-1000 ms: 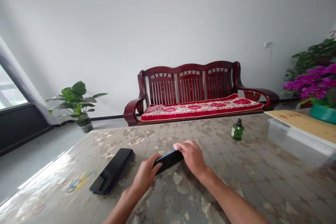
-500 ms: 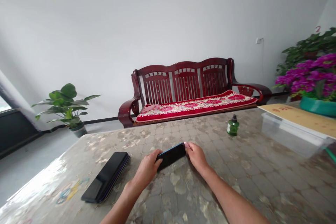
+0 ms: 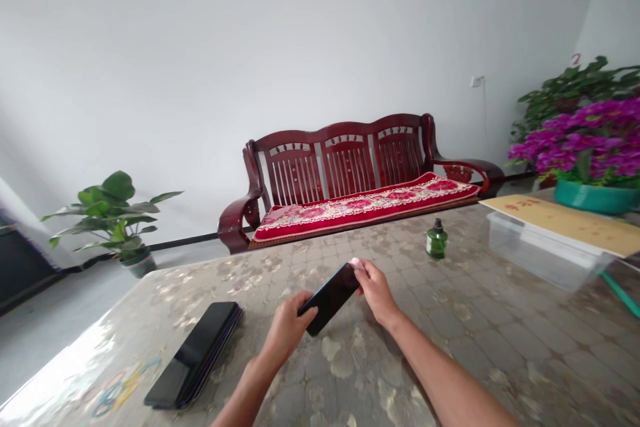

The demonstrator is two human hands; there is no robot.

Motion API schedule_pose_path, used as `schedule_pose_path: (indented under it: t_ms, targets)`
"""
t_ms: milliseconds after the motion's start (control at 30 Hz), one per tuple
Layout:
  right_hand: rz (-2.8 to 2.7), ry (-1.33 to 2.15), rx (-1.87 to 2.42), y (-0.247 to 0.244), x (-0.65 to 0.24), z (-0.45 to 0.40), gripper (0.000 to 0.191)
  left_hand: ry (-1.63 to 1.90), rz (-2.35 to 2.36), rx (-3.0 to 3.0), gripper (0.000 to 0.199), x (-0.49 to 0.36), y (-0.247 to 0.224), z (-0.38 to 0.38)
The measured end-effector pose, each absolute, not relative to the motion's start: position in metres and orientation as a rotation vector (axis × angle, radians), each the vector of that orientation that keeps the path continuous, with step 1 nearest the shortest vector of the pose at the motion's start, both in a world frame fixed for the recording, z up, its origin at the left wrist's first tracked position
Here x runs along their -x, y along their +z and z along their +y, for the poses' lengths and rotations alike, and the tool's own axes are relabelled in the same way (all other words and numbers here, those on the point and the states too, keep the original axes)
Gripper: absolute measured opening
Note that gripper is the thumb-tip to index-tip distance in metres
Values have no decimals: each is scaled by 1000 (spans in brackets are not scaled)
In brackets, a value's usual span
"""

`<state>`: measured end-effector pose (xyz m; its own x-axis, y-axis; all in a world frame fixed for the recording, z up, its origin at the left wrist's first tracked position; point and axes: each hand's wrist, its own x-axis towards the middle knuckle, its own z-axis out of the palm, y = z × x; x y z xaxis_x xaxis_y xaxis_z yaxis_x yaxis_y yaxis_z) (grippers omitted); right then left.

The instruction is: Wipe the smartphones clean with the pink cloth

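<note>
A black phone (image 3: 331, 299) is held tilted above the patterned table, its dark face toward me. My left hand (image 3: 291, 321) grips its lower left end, thumb across the front. At its upper right corner my right hand (image 3: 374, 288) pinches a small pale pink-white piece (image 3: 357, 264), too small to identify, against the phone's edge. To the left of my left hand lies a stack of dark phones (image 3: 197, 353). Several coloured rubber bands (image 3: 120, 390) lie left of that stack.
On the table (image 3: 400, 360) stand a green bottle (image 3: 437, 240), a clear plastic box (image 3: 543, 250) with a tan board (image 3: 565, 220) on top, and purple flowers (image 3: 585, 140) in a teal pot. A red wooden bench (image 3: 345, 153) is beyond. A green strip (image 3: 620, 295) lies at right.
The phone is tilted more steeply, its right end raised, and more of its face shows. My right hand has moved up slightly with the pale piece. The whole view has shifted a little.
</note>
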<state>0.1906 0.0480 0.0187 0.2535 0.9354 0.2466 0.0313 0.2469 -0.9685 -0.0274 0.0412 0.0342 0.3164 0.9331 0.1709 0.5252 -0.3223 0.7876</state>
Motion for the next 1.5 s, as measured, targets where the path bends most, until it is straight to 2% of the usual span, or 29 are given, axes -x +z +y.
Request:
schedule_pose_path:
  t_ms: [200, 333, 500, 700, 867, 1033, 1167, 1233, 1333, 1400, 1500]
  targets:
    - [-1145, 714, 936, 45, -193, 46, 35, 859, 1087, -1882, 19, 17, 31, 43]
    - [-1176, 688, 905, 55, -192, 45, 36, 862, 1021, -1855, 20, 12, 23, 48]
    - [-1348, 517, 1346, 45, -206, 53, 47, 963, 997, -1655, 32, 7, 20, 40]
    - [-1554, 422, 1687, 29, -221, 50, 22, 994, 940, -1187, 54, -1, 37, 22]
    - [-1707, 465, 1800, 33, -217, 39, 10, 1071, 938, -962, 55, -18, 38, 13]
    - [-1680, 508, 1769, 49, -212, 41, 42, 1166, 944, -948, 57, -34, 34, 7]
    - [-1525, 845, 1498, 52, -191, 44, 62, 1240, 977, -1064, 54, -43, 28, 9]
    - [-1381, 1009, 1366, 52, -179, 41, 79, 1275, 1008, -1168, 51, -49, 23, 10]
    - [-1279, 1001, 1425, 54, -166, 34, 99, 1296, 969, -1294, 49, -60, 15, 7]
    - [-1257, 959, 1455, 56, -164, 31, 100, 1241, 857, -1334, 54, -65, 13, 2]
    - [-1261, 972, 1421, 60, -172, 30, 88, 1074, 684, -1395, 62, -61, 15, -5]
